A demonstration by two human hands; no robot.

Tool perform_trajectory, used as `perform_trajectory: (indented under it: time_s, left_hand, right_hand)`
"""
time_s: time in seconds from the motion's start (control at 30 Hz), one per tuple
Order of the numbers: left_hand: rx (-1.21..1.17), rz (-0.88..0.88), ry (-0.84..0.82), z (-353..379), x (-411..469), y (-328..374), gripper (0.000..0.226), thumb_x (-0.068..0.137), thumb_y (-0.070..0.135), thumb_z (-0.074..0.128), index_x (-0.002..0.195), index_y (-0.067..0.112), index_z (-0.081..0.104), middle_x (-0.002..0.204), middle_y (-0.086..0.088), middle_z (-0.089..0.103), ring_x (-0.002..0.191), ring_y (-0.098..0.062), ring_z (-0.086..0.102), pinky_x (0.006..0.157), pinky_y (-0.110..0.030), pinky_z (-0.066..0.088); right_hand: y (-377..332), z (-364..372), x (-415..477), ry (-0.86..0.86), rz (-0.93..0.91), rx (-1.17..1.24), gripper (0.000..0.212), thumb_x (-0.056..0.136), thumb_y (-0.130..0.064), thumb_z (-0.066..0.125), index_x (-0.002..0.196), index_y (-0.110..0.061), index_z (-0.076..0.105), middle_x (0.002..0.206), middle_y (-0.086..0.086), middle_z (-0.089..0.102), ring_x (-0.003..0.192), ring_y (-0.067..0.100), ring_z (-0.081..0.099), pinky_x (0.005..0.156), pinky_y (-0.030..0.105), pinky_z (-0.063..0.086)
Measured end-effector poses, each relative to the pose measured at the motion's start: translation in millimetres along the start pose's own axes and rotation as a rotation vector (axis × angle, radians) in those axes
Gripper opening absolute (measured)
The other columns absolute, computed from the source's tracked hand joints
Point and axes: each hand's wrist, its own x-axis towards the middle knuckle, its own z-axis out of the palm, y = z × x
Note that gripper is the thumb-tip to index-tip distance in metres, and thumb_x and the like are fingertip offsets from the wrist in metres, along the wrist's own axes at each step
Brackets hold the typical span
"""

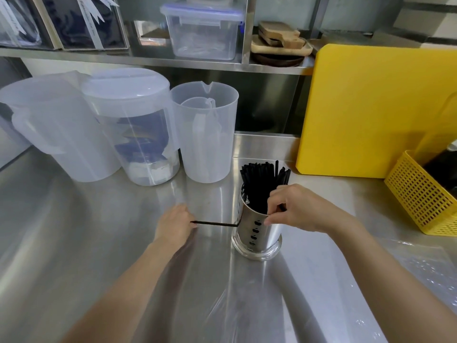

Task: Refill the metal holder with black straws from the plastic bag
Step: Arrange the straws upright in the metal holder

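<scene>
The metal holder (257, 233) stands upright on the steel counter, packed with black straws (262, 184) that stick out of its top. My right hand (299, 209) grips the straws at the holder's rim. My left hand (173, 224) pinches one end of a single black straw (215, 224) that lies level, with its other end at the holder's side. The clear plastic bag (237, 305) lies flat on the counter in front of the holder, under my arms; I cannot tell whether straws are in it.
Three clear plastic jugs (205, 134) stand at the back left. A yellow cutting board (371, 107) leans at the back right, with a yellow perforated basket (425, 194) at the right edge. A shelf above holds a clear lidded box (202, 30) and wooden boards (282, 38).
</scene>
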Motion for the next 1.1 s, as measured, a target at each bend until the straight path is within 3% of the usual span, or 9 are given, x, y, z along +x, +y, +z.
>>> perform_trajectory:
  time_s: [0.13, 0.27, 0.4, 0.53, 0.67, 0.73, 0.83, 0.97, 1.1]
  left_hand:
    - [-0.115, -0.274, 0.061, -12, -8, -35, 0.017, 0.085, 0.027, 0.059, 0.094, 0.019, 0.072, 0.098, -0.015, 0.066, 0.096, -0.036, 0.061, 0.08, -0.041, 0.051]
    - [-0.395, -0.426, 0.181, -36, -11, -52, 0.02, 0.086, 0.024, 0.06, 0.086, 0.008, 0.072, 0.088, -0.024, 0.068, 0.085, -0.04, 0.063, 0.07, -0.041, 0.049]
    - [-0.601, -0.326, 0.342, -71, -9, -26, 0.017, 0.084, 0.018, 0.064, 0.093, 0.006, 0.073, 0.08, -0.018, 0.068, 0.074, -0.032, 0.06, 0.06, -0.03, 0.038]
    - [-0.779, -0.162, 0.428, -104, -7, 22, 0.016, 0.081, 0.015, 0.067, 0.094, 0.008, 0.073, 0.08, -0.005, 0.067, 0.061, -0.005, 0.051, 0.058, -0.004, 0.038]
    - [-0.913, -0.033, 0.424, -132, -5, 69, 0.013, 0.081, 0.02, 0.067, 0.092, 0.016, 0.073, 0.072, 0.013, 0.061, 0.059, -0.003, 0.051, 0.058, -0.012, 0.037]
    - [-0.948, 0.043, 0.405, -143, -3, 91, 0.013, 0.081, 0.022, 0.068, 0.091, 0.017, 0.074, 0.075, 0.01, 0.064, 0.063, -0.006, 0.053, 0.062, -0.018, 0.04]
    - [-0.955, 0.158, 0.338, -152, -1, 122, 0.013, 0.081, 0.023, 0.067, 0.091, 0.017, 0.074, 0.07, 0.014, 0.062, 0.06, 0.0, 0.054, 0.061, -0.013, 0.039]
    - [-0.995, 0.219, 0.216, -152, -3, 148, 0.014, 0.084, 0.026, 0.063, 0.091, 0.019, 0.073, 0.073, 0.012, 0.064, 0.068, -0.004, 0.058, 0.065, -0.016, 0.042]
    - [-0.989, 0.213, 0.157, -141, -7, 155, 0.008, 0.083, 0.027, 0.063, 0.08, 0.025, 0.069, 0.07, 0.012, 0.065, 0.07, -0.006, 0.06, 0.065, -0.015, 0.044]
  right_hand:
    - [3, -1, -1, 0.024, 0.036, 0.026, 0.021, 0.076, -0.03, 0.071, 0.066, -0.013, 0.063, 0.065, -0.009, 0.05, 0.071, 0.014, 0.052, 0.066, 0.032, 0.043]
    - [3, -1, 1, 0.017, 0.068, 0.036, 0.021, 0.075, -0.03, 0.071, 0.066, -0.013, 0.063, 0.067, -0.007, 0.053, 0.065, 0.012, 0.049, 0.062, 0.03, 0.042]
    - [2, -5, 3, -0.027, 0.101, 0.037, 0.019, 0.074, -0.035, 0.072, 0.07, -0.018, 0.063, 0.073, -0.004, 0.058, 0.064, 0.01, 0.051, 0.06, 0.027, 0.043]
    - [-8, -16, 1, 0.067, 0.088, 0.187, 0.021, 0.075, -0.04, 0.07, 0.084, -0.021, 0.067, 0.074, -0.009, 0.062, 0.066, 0.004, 0.055, 0.058, 0.017, 0.044]
    - [-21, -31, 1, 0.332, 0.052, 0.27, 0.013, 0.081, -0.033, 0.064, 0.091, -0.025, 0.063, 0.078, -0.006, 0.064, 0.074, 0.007, 0.059, 0.062, 0.015, 0.045]
    - [-27, -40, 1, 0.466, -0.008, 0.387, 0.016, 0.082, -0.03, 0.063, 0.096, -0.024, 0.059, 0.074, 0.0, 0.062, 0.069, 0.013, 0.058, 0.063, 0.023, 0.047]
    - [-36, -55, 2, 0.647, -0.128, 0.537, 0.019, 0.084, -0.026, 0.063, 0.101, -0.022, 0.056, 0.068, 0.008, 0.057, 0.058, 0.012, 0.05, 0.055, 0.027, 0.043]
    - [-44, -69, 2, 0.788, -0.217, 0.585, 0.002, 0.088, -0.02, 0.058, 0.089, -0.021, 0.059, 0.065, 0.014, 0.054, 0.061, 0.017, 0.049, 0.053, 0.019, 0.04]
    - [-38, -63, 2, 0.8, -0.171, 0.448, 0.027, 0.09, -0.019, 0.055, 0.07, 0.0, 0.053, 0.061, 0.014, 0.053, 0.056, 0.014, 0.046, 0.052, 0.015, 0.036]
